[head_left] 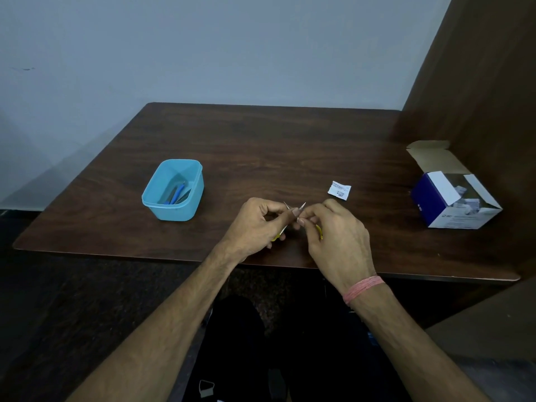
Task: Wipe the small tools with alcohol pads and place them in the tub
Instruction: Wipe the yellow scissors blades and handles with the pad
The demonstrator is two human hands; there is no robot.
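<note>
Scissors (293, 211) sit between our two hands above the near middle of the dark wooden table (290, 140), their two pointed blade tips spread apart and poking up past our fingers. Our left hand (255, 224) is closed around one side of them, with a bit of yellow handle showing under the palm. Our right hand (336, 236) pinches the other side, and a yellow loop shows just below its fingers. We cannot tell whether a pad is held between the fingers, because they hide that spot. A pink band (364, 288) circles our right wrist.

To the left, well apart from our hands, stands a light blue tub (162, 206) with a few small tools (177, 192) lying inside, at least one with a blue handle. A torn white wrapper (339, 190) lies flat on the table just beyond our right hand. Far right, an open blue and white box (443, 207) sits near the wooden side panel (478, 82).
</note>
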